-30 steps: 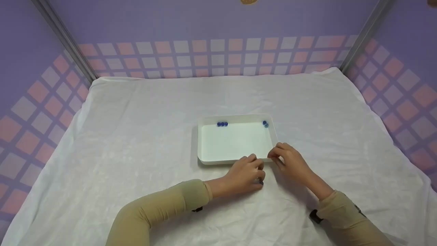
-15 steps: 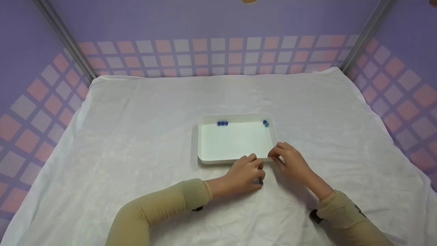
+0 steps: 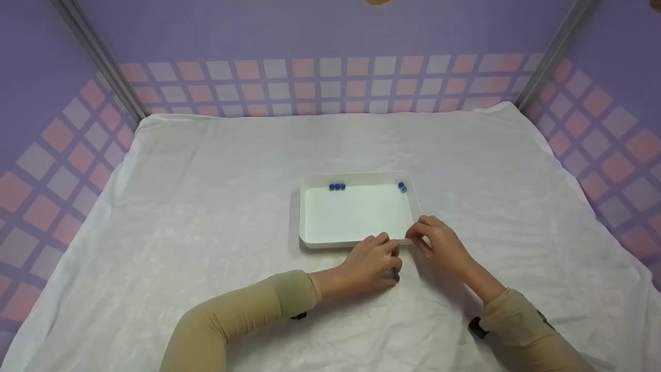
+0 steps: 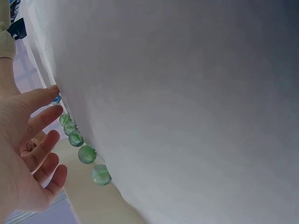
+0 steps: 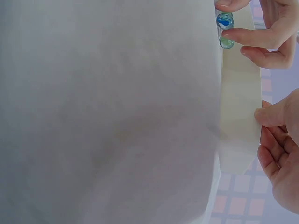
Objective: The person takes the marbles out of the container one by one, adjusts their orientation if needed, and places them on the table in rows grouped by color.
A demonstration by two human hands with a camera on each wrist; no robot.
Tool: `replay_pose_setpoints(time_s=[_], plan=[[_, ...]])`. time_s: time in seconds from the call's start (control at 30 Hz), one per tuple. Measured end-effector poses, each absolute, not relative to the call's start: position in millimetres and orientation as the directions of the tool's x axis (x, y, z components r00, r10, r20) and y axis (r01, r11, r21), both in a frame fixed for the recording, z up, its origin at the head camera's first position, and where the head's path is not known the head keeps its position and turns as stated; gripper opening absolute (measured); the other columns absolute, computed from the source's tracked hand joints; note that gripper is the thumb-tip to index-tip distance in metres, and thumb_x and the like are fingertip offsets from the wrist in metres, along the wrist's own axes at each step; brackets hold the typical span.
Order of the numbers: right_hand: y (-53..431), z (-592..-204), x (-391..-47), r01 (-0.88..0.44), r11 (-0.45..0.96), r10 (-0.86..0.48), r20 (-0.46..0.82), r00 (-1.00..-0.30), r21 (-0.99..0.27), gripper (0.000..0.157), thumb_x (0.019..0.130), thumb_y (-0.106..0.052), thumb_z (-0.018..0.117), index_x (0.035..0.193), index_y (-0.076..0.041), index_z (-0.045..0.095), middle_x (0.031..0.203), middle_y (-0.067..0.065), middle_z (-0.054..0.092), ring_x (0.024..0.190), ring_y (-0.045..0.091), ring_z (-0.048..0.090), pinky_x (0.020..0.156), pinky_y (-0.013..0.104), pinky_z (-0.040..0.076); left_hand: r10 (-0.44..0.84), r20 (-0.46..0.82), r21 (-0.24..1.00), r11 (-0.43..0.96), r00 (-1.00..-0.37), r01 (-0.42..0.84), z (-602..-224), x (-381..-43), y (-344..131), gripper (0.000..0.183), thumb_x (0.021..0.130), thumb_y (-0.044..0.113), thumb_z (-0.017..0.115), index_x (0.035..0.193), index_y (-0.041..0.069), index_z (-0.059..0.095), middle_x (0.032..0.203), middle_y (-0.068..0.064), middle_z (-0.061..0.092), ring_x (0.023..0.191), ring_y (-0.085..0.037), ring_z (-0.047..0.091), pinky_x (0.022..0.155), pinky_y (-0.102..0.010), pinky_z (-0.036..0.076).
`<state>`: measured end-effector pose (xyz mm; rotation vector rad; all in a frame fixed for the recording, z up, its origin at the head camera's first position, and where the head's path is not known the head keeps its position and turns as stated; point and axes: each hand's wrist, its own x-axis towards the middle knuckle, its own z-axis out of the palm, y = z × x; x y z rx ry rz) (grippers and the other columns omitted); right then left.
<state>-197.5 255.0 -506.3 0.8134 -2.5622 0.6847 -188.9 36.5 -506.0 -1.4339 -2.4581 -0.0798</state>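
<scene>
My left hand [image 3: 369,263] is close to the front wall of a shallow white tray [image 3: 330,243]. Its thumb and index finger pinch a clear marble with a blue swirl [image 5: 225,21], low over the white cloth. Several green marbles [image 4: 87,154] lie in a row on the cloth along the tray's front, seen in the left wrist view; from the head, the left hand hides them. At the tray's front right corner, my right hand [image 3: 439,245] grips the rim, thumb [image 5: 264,115] on the outer side and fingers over the edge.
Inside the tray, three blue marbles [image 3: 337,187] sit in a row by the back wall, and two more blue marbles [image 3: 402,187] are in the back right corner. A white cloth [image 3: 206,206] covers the table. Purple panels [image 3: 330,31] with pink and white squares enclose three sides.
</scene>
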Motion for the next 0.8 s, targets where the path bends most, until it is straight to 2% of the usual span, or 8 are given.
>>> replay_pose_setpoints(time_s=[0.23, 0.6, 0.8], plan=[[255, -507, -198, -0.615, 0.717, -0.435, 0.478, -0.763, -0.328, 0.017, 0.085, 0.004, 0.072, 0.084, -0.012, 0.07, 0.083, 0.0, 0.06, 0.079, 0.015, 0.056, 0.072, 0.03, 0.051, 0.844, 0.285, -0.101, 0.498, -0.454, 0.862, -506, -188, 36, 0.015, 0.082, 0.046, 0.073, 0.09, 0.033, 0.073, 0.105, 0.008, 0.062, 0.09, -0.013, 0.049, 0.07, -0.026, 0.041], [255, -506, -197, -0.592, 0.725, -0.428, 0.444, -0.787, -0.351, 0.015, 0.088, 0.001, 0.07, 0.086, -0.014, 0.07, 0.085, 0.0, 0.061, 0.081, 0.015, 0.057, 0.073, 0.031, 0.051, 0.847, 0.253, -0.028, 0.489, -0.467, 0.872, -503, -188, 35, 0.035, 0.08, 0.049, 0.075, 0.11, 0.033, 0.072, 0.112, 0.006, 0.061, 0.097, -0.013, 0.049, 0.077, -0.026, 0.044], [255, -508, -198, -0.6, 0.72, -0.429, 0.456, -0.78, -0.349, 0.016, 0.085, 0.005, 0.072, 0.085, -0.011, 0.07, 0.084, 0.001, 0.06, 0.08, 0.016, 0.058, 0.072, 0.03, 0.052, 0.852, 0.222, -0.032, 0.492, -0.474, 0.87, -495, -189, 35, 0.045, 0.078, 0.056, 0.076, 0.116, 0.033, 0.069, 0.116, 0.006, 0.059, 0.1, -0.013, 0.048, 0.08, -0.027, 0.044]])
